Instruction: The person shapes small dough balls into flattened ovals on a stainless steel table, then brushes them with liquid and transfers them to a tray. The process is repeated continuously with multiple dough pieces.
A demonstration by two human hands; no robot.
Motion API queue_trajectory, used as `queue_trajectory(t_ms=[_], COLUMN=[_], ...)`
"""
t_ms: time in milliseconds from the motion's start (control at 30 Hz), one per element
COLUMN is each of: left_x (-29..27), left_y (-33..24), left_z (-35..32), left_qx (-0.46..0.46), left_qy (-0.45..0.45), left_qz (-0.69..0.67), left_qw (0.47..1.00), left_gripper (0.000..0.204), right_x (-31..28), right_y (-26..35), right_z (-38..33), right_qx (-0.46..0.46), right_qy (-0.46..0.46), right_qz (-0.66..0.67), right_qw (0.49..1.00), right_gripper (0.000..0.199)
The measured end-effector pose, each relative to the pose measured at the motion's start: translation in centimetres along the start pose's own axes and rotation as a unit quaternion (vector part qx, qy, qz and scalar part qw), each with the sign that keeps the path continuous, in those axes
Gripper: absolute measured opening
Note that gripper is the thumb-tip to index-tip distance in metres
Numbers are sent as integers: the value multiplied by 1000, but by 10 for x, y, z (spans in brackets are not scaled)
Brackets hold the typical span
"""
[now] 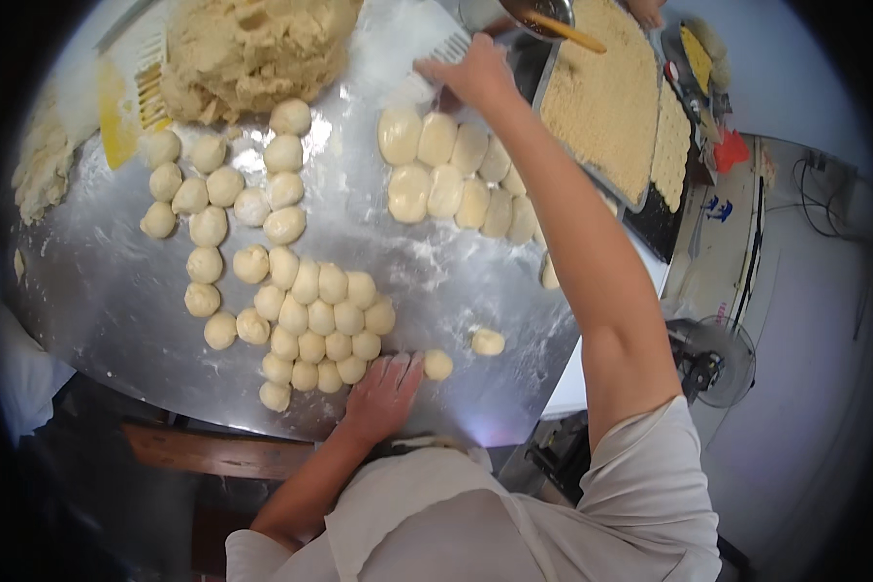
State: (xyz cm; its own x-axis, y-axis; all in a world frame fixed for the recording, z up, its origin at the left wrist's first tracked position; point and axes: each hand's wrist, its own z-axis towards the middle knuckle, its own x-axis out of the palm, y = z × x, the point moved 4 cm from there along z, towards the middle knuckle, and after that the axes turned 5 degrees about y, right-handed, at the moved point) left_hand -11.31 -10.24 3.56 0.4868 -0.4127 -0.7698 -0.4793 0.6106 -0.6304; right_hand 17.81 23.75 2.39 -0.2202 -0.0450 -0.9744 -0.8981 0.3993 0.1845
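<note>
Two bare hands: floury left hand [386, 390], fingers stretched out, between a packed cluster of smooth round dough balls [321, 317] and one loose ball [437, 365] on the shiny metal table [116, 310]. Right hand [477, 76] is up by some flattened oval dough pieces [445, 190], can't tell if it's gripping anything. Big lumpy dough mound [257, 53] sits farther off.
</note>
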Motion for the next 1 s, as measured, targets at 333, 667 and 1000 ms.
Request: queue_trajectory(t_ms=[333,667,1000], left_x=[8,2,7], left_y=[0,0,-4], left_z=[-2,4,0], left_qx=[4,3,-19], left_qy=[-12,16,34], left_qz=[18,-12,7], left_qw=[1000,1000,999], left_gripper=[34,39,46], right_x=[-32,-125,-71], right_y=[-1,-51,-304], right_z=[5,-103,-310], right_qx=[144,-137,253], right_qy=[122,-231,-110], right_qz=[364,524,820], right_qw=[912,808,501], right_gripper=[43,10,38])
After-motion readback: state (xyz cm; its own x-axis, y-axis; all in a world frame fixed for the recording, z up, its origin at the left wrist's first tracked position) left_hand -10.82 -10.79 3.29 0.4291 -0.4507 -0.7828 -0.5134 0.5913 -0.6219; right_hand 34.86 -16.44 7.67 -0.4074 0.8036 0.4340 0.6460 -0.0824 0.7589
